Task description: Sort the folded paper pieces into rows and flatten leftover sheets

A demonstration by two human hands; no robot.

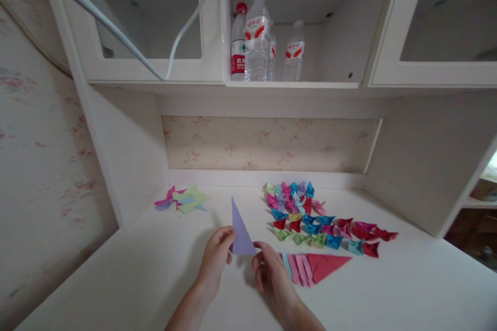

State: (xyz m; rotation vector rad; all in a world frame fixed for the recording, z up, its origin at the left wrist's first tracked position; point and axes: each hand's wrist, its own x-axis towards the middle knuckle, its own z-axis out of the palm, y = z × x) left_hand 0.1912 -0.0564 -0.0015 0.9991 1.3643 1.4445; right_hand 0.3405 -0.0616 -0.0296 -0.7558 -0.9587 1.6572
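Observation:
A purple paper triangle (pixel 241 235) is held up above the white desk, its sharp point upward. My left hand (pixel 218 251) pinches its left edge between thumb and fingers. At the lower right corner, my right hand (pixel 269 269) has its thumb and forefinger on the paper, the other fingers curled. Just right of that hand lies a row of overlapping folded paper triangles (pixel 328 265), red, pink and light blue, partly hidden by the hand. Behind it stand several rows of small folded paper pieces (pixel 318 240) in many colours.
Loose coloured paper scraps (pixel 190 199) lie at the back left of the desk (pixel 143 274). Plastic bottles (pixel 257 36) stand on the shelf above. A white cable (pixel 112 31) hangs across the upper left. Side panels bound the desk.

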